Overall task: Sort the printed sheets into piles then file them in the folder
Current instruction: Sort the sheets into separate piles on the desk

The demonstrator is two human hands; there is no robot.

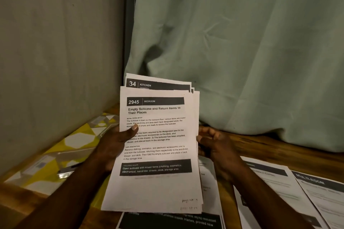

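1. White paper stack held upright to read headings; left hand grips it, fingers curled.
2. Right hand fingers pinch stack's right edge, likely to peel one sheet.
3. Piles lie right of stack on tabletop.

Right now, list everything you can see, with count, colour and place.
stack of printed sheets: one stack, white with black headers, held up at centre
loose sheets: at least three, white and black, flat on table, right and below
folder: one, yellow, white and grey pattern, on table at left
table: one, brown wood, underneath
curtain: one, pale green, behind right
wall: one, grey, left
left hand: one, grips the stack's left edge
right hand: one, holds stack's right edge
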